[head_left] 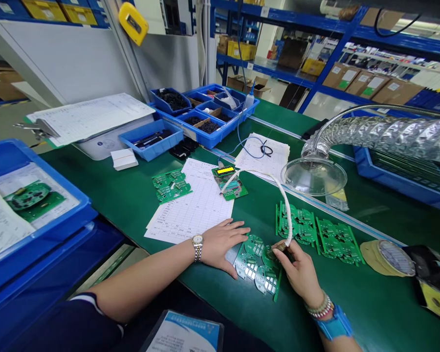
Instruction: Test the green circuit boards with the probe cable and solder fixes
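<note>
My left hand [222,242] lies flat with fingers stretched out, pressing the left edge of a green circuit board panel [255,268] on the green mat. My right hand [297,269] is closed in a pinch on a soldering iron [280,247] whose tip touches the panel; its white cable [284,200] curves up and back to a small tester board with a yellow display [228,180]. Two more green panels [319,232] lie just behind my right hand. A printed form [196,205] sits under and beyond my left hand.
A fume hood with silver flexible duct [370,137] hangs over the bench at right. Blue parts bins [205,115] stand at the back, a blue tray [29,195] with a board at left, a sponge holder [392,256] at right. Shelving stands behind.
</note>
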`<control>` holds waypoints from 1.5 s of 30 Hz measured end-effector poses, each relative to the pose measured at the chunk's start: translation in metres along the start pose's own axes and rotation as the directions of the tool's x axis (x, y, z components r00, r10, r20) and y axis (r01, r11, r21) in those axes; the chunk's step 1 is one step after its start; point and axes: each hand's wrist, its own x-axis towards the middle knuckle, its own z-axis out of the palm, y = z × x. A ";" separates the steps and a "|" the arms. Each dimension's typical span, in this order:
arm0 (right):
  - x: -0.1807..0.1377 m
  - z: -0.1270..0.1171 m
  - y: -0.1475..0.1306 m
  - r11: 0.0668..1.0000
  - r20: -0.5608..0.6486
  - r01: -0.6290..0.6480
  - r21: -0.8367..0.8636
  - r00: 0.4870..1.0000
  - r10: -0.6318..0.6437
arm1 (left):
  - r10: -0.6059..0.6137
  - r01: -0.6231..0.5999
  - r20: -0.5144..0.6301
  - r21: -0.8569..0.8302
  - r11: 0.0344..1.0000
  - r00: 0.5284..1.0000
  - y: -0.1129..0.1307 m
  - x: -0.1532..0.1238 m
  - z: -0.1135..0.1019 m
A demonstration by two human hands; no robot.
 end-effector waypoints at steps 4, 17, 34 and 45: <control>0.001 0.001 0.000 1.000 -0.012 0.008 -0.008 1.000 -0.008 | -0.003 0.003 0.008 0.013 1.000 1.000 0.001 0.000 -0.001; 0.015 0.016 -0.028 0.984 0.004 -0.035 0.175 0.999 0.035 | 0.017 -0.020 0.054 0.043 0.999 0.998 0.005 0.003 -0.007; 0.016 0.027 -0.024 0.987 -0.011 -0.039 0.159 0.999 0.041 | 0.019 -0.021 0.038 0.043 0.999 0.999 0.004 0.004 -0.004; 0.017 0.028 -0.026 0.994 -0.017 -0.006 0.105 1.000 0.008 | 0.012 -0.013 0.043 0.029 0.999 0.999 0.005 0.003 -0.004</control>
